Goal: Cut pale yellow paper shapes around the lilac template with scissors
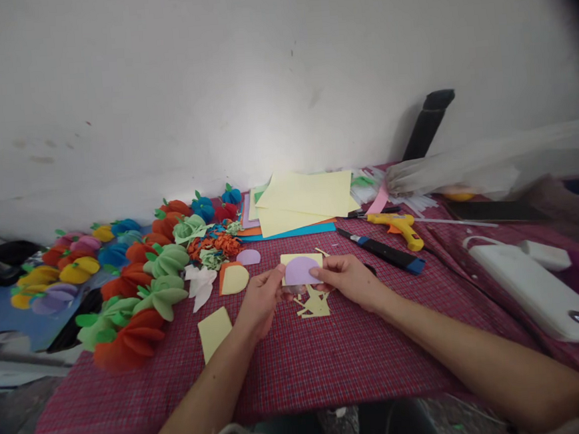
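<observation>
Between my two hands, above the middle of the table, is a purple half-round paper piece [300,271] laid against a pale yellow paper rectangle [287,260]. My left hand [264,298] pinches the left edge of both papers. At the other side, my right hand [347,278] pinches their right edge, thumb on the purple piece. Below them on the cloth lie yellow paper scraps [317,304]. A rounded yellow paper piece [235,279] rests on orange paper to the left, near another purple half-round [248,256]. A yellow paper strip [214,332] lies beside my left forearm.
Colourful paper pumpkins [138,277] crowd the left side, beside shredded paper [216,246]. Yellow sheets [303,202] are stacked at the back. A box cutter [387,253], a yellow glue gun [399,227] and a white power bank [540,291] lie to the right on checked cloth [381,363].
</observation>
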`<state>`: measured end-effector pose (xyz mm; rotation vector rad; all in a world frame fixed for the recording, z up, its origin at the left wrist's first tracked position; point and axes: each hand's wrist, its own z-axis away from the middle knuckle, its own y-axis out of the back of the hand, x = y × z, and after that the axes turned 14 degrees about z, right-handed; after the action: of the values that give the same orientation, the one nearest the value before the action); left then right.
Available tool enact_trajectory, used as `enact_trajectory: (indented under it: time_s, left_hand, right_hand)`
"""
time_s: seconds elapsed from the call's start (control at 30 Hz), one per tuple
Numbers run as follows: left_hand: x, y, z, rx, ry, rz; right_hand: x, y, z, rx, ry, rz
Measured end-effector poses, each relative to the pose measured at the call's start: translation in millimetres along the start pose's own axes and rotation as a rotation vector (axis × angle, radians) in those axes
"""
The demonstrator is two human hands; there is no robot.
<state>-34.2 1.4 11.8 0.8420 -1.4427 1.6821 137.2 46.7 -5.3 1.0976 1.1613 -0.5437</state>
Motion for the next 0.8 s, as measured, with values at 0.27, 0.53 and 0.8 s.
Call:
enact_trajectory:
  time_s: [0.27,0.53,0.8]
  left_hand:
    - [-2.0,0.8,-1.0,-0.008,-0.025,-0.053]
    - [0.4,1.6,-0.9,0.039,-0.006,-0.113]
    - [-7.0,-3.9,2.0,-0.065,0.066,-0.064]
  right_hand:
    - [1.4,0.8,0.0,-0.011,0.005,-0.006]
    - [-10.0,3.3,2.3,-0.025,0.009,0.019]
    - [-9.1,-1.8,5.5,-0.124,0.046,0.051]
